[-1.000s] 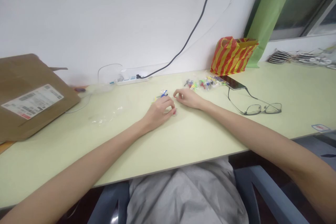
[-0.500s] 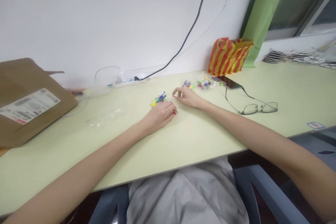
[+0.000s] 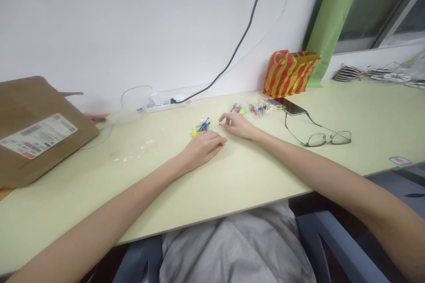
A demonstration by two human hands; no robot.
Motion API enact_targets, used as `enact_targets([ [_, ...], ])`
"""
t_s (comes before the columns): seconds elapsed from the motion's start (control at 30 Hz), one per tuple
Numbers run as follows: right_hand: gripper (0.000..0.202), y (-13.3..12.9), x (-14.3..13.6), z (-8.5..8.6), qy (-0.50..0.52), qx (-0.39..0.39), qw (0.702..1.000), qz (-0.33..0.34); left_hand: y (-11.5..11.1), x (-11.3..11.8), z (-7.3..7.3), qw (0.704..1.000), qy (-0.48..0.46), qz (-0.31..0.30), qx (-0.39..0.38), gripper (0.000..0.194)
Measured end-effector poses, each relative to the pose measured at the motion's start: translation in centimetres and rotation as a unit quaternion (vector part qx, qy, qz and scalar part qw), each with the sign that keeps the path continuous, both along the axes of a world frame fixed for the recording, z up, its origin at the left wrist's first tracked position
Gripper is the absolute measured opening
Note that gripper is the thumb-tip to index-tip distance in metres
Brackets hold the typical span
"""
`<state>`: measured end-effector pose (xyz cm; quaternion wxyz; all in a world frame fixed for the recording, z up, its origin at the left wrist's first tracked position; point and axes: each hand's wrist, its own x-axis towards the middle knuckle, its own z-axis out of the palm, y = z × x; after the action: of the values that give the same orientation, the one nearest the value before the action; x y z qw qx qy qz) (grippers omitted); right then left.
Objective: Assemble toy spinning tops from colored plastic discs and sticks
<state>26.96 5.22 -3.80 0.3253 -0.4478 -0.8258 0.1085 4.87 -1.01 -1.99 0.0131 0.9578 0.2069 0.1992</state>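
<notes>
My left hand (image 3: 206, 145) rests low on the table, its fingers curled and closed on a small red plastic piece (image 3: 220, 144) that mostly hides under the fingertips. Just beyond it, my right hand (image 3: 237, 124) is bent in a pinch, with another small red plastic piece (image 3: 220, 124) at its fingertips. The exact shape of both pieces is too small to make out. Right behind my left hand lies a little heap of blue, yellow and green plastic pieces (image 3: 201, 127). Small clear bags of coloured pieces (image 3: 255, 107) lie behind my right hand.
A phone (image 3: 291, 106) and eyeglasses (image 3: 317, 139) lie to the right, near a red-and-yellow striped bag (image 3: 291, 74). Leftward are a cardboard package (image 3: 43, 132), clear plastic wrapping (image 3: 133, 151) and a power strip (image 3: 164, 105) by the wall. The table's front edge (image 3: 212, 217) is close to my lap.
My right hand's fingers have curled slightly more over the red piece. The left hand's fingers have shifted a little and cover more of its red piece.
</notes>
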Motion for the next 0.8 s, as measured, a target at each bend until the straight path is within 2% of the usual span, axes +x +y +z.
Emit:
enact_targets([
  [0.13,0.029,0.0,0.0,-0.1,-0.019,-0.001,1.0,-0.014,0.5,-0.4,-0.4,0.982,-0.112,0.059,-0.139,0.024],
  [0.27,0.032,0.1,0.3,0.0,-0.026,-0.01,0.999,-0.027,0.7,-0.7,-0.3,0.964,-0.124,0.084,-0.221,0.024],
  [0.33,0.032,0.1,0.5,0.1,-0.021,-0.012,0.999,-0.024,0.7,-0.7,-0.2,0.964,-0.119,0.093,-0.217,0.022],
  [0.47,0.031,0.1,0.7,0.4,-0.035,-0.015,0.999,-0.017,0.7,-0.5,-0.1,0.975,-0.132,0.107,-0.14,0.014],
  [0.63,0.031,0.3,0.6,0.1,-0.08,-0.001,0.997,-0.021,1.4,-0.8,-0.4,0.973,-0.139,0.145,-0.112,0.019],
  [0.8,0.031,0.4,0.4,-0.2,-0.104,0.004,0.994,-0.022,2.0,-1.3,-0.1,0.987,-0.092,0.106,-0.08,0.021],
])
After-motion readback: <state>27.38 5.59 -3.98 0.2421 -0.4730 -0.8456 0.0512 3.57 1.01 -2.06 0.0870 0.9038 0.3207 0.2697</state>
